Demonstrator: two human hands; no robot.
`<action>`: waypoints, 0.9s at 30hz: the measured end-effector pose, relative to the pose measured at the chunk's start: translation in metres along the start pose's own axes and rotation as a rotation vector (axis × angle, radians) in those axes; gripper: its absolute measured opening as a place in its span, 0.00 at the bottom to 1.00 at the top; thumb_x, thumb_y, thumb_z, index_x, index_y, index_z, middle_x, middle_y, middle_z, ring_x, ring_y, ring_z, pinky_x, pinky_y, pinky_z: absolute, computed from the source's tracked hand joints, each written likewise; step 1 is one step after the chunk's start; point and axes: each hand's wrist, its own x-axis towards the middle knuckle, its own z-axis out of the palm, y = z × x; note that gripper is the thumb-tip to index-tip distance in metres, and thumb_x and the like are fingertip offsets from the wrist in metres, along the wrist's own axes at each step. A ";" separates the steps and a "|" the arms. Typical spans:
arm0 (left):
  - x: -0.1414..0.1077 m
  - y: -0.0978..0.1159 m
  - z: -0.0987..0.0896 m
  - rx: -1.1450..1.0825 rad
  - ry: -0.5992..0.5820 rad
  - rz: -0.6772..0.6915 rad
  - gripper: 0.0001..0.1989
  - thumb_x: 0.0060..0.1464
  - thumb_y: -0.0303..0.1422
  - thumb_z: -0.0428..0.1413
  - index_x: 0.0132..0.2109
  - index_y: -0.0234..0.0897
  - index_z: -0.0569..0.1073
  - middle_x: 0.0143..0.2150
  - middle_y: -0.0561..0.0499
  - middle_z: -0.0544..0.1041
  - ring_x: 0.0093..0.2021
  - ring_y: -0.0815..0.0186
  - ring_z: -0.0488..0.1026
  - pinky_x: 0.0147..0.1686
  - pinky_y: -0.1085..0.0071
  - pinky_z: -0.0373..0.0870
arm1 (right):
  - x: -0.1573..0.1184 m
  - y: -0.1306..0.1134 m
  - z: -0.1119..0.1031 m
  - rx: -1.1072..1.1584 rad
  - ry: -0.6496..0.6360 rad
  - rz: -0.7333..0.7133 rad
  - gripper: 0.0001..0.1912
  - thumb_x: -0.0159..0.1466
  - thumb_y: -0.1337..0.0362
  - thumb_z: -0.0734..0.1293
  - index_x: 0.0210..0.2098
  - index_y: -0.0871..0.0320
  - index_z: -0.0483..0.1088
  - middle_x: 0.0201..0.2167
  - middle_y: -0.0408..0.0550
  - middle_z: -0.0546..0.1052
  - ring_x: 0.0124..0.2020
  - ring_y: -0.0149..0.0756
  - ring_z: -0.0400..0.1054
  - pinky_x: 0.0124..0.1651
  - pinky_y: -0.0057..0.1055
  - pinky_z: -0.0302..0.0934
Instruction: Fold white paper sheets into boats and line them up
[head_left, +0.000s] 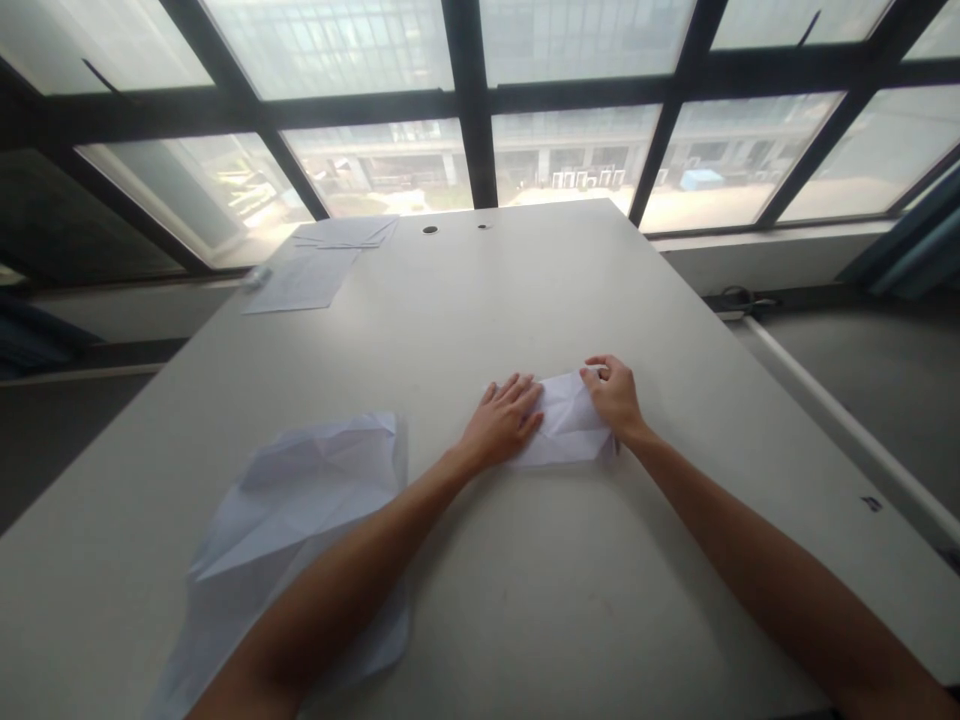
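Observation:
A folded white paper (568, 417) with creases across it lies on the white table (480, 300). Across its left end my left hand (504, 420) rests palm down, fingers spread. My right hand (613, 397) is at the paper's upper right corner, with thumb and forefinger closed on the edge. Under my left forearm, a larger creased white sheet (300, 500) lies at the near left, partly hidden by the arm.
More white papers (307, 278) lie at the table's far left corner. Two round holes are near the far edge. A small dark mark (871, 503) shows at the right. Framed windows (570, 155) stand beyond the table.

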 end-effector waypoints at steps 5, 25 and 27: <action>-0.002 -0.005 0.013 0.132 -0.054 -0.007 0.30 0.67 0.44 0.39 0.71 0.38 0.51 0.73 0.46 0.49 0.73 0.56 0.43 0.69 0.49 0.43 | -0.027 -0.019 0.000 -0.430 0.046 -0.373 0.26 0.65 0.67 0.60 0.62 0.64 0.62 0.60 0.66 0.66 0.62 0.54 0.58 0.62 0.53 0.53; -0.004 -0.007 0.018 0.192 -0.024 -0.103 0.33 0.65 0.44 0.41 0.72 0.35 0.48 0.74 0.45 0.47 0.73 0.56 0.43 0.69 0.47 0.41 | -0.044 0.001 0.019 -0.798 -0.269 -0.425 0.30 0.71 0.58 0.53 0.69 0.63 0.51 0.71 0.57 0.50 0.72 0.46 0.42 0.70 0.59 0.31; -0.004 -0.006 0.018 0.196 -0.023 -0.108 0.33 0.65 0.45 0.40 0.72 0.36 0.48 0.74 0.45 0.46 0.73 0.56 0.42 0.69 0.45 0.39 | -0.042 0.002 0.018 -0.805 -0.278 -0.426 0.30 0.71 0.57 0.53 0.69 0.63 0.51 0.71 0.56 0.50 0.72 0.45 0.42 0.70 0.58 0.32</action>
